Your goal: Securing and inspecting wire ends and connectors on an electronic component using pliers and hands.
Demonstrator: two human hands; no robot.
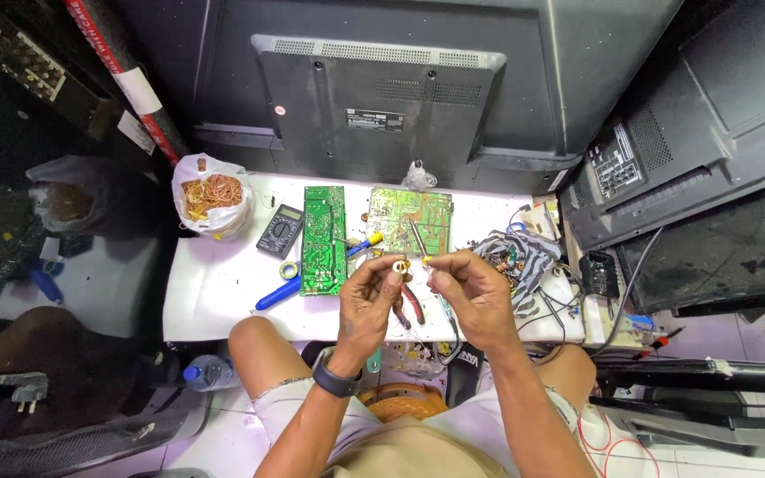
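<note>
Head view, looking down over both hands held above the near edge of the white counter (pixel 214 292).

Left hand (pixel 372 296): grip pressed together on a small ring-shaped part (pixel 397 265), yellowish with a dark centre, probably a wound toroid coil. The ring sits at the fingertips, raised clear of the counter. A dark watch is on that wrist.

Right hand (pixel 471 292): fingertips pinched on something very small just beside the ring, possibly a wire end; too small to tell.

Handling judgement: the ring looks light and rigid, with thin winding that would likely scuff or kink if squeezed hard. Best held by the outer rim between thumb and forefinger, leaving the centre hole free. Small enough to drop easily.

Relative to the grip:
- Directly under it, red-handled pliers (pixel 412 304) lie on the counter.
- Just beyond it, a light-green circuit board (pixel 411 221), with a second, darker green board (pixel 324 239) to its left.
- Left and slightly below, a blue-handled screwdriver with yellow tip (pixel 312 276), resting across the darker board's edge.
- Further left, a black multimeter (pixel 279 231), then a plastic bag of copper wire (pixel 212 195).
- Right of the grip, a tangle of wires and cloth (pixel 517 257).
- Well beyond, the back of a flat-screen set (pixel 374 97) stands upright.
</note>
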